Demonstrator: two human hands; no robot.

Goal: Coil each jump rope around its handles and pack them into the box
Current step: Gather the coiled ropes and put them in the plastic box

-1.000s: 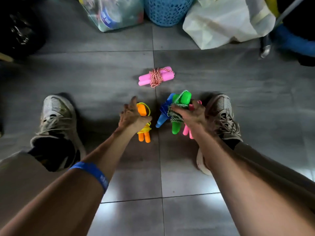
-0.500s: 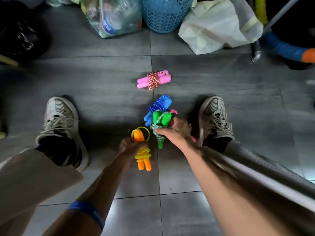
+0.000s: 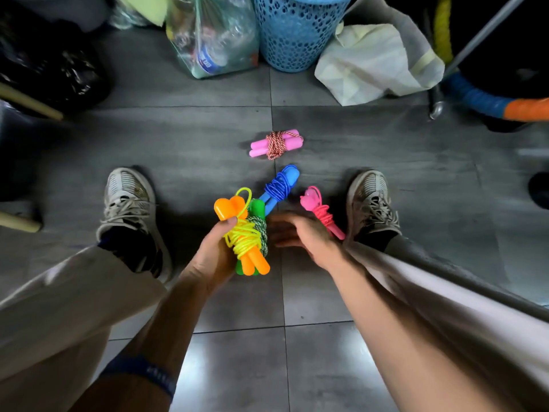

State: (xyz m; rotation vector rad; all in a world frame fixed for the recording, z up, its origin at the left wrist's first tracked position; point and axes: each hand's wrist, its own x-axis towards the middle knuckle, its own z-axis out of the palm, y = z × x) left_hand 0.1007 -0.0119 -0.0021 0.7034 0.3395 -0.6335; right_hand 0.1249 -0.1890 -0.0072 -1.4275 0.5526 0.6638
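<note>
Fingers [image 3: 225,226] of the left hand [image 3: 212,257] are clamping the orange rope [image 3: 242,233] and green rope [image 3: 259,224]; the right hand [image 3: 300,233] is hovering, fingers apart; blue rope [image 3: 280,185], red rope [image 3: 320,211] and pink rope [image 3: 276,143] are lying coiled on the floor [image 3: 178,150]; packing is remaining, with no box showing.

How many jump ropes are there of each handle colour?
Orange: 1
Green: 1
Blue: 1
Light pink: 1
Hot pink: 1
Total: 5
</note>
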